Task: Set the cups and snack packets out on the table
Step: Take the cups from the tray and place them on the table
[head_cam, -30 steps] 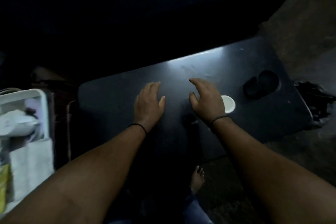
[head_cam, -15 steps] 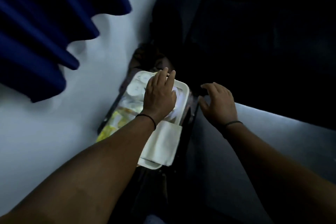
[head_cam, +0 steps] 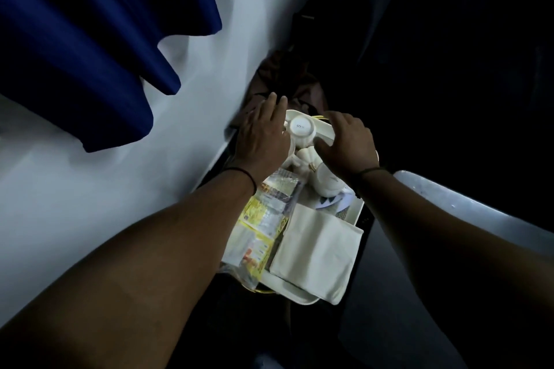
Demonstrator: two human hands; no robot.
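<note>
1. We are looking down at a white tray (head_cam: 299,293), our landmark; its near end is lying closest to us.
2. A folded pale cloth (head_cam: 317,252) is covering the tray's near right part and overhanging its rim.
3. Left of the cloth, yellow snack packets (head_cam: 263,219) in clear wrap are lying along the tray's left side.
4. Beyond the cloth, white ribbed cups (head_cam: 326,180) are sitting in the tray's right middle; how many, we cannot tell.
5. At the tray's far end, an upturned white cup (head_cam: 301,129) is showing its base, between both hands.
6. Our left hand (head_cam: 263,135) is reaching over the tray's far left edge, fingers extended past the upturned cup; we cannot tell whether its grip is closing on anything.
7. Our right hand (head_cam: 347,141) is arching over the tray's far right, fingers curled downward beside the cup; its grip is hidden underneath.
8. Right of the tray, the pale desk (head_cam: 449,204) edge is showing.
9. Far left of the tray, a blue curtain (head_cam: 99,27) is hanging against a white wall (head_cam: 90,189).
</note>
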